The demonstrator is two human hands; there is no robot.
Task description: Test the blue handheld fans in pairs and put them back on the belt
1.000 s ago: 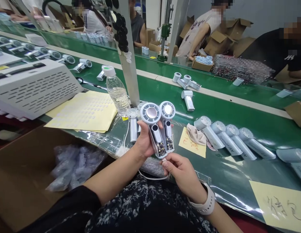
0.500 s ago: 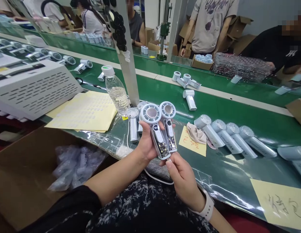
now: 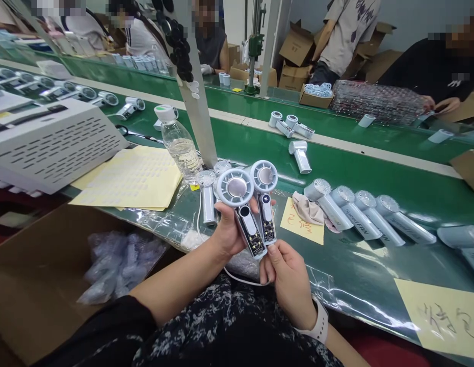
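Note:
My left hand (image 3: 226,235) is closed around two light-blue handheld fans, held side by side with their round heads up. The nearer fan (image 3: 249,224) has a dark display. On the other fan (image 3: 265,204) the small round display is lit with a number, too small to read surely. Through both clear handle fronts, circuit boards show. My right hand (image 3: 292,280) pinches the end of a white cable (image 3: 242,280) at the bottom of the lit fan; the fingers cover the plug. Behind my left hand stands another fan (image 3: 208,199) on the bench.
A water bottle (image 3: 179,145) and yellow sticker sheets (image 3: 126,176) lie left, beside a vented grey machine (image 3: 69,142). Several fans (image 3: 359,216) lie in a row at right, near a cloth (image 3: 309,208). A carton (image 3: 38,285) holds plastic bags. Co-workers are across the green belt (image 3: 336,165).
My right hand has moved the cable end from the nearer fan to the other one. The nearer fan's display went dark and the other's lit up. A co-worker across the belt has leaned over.

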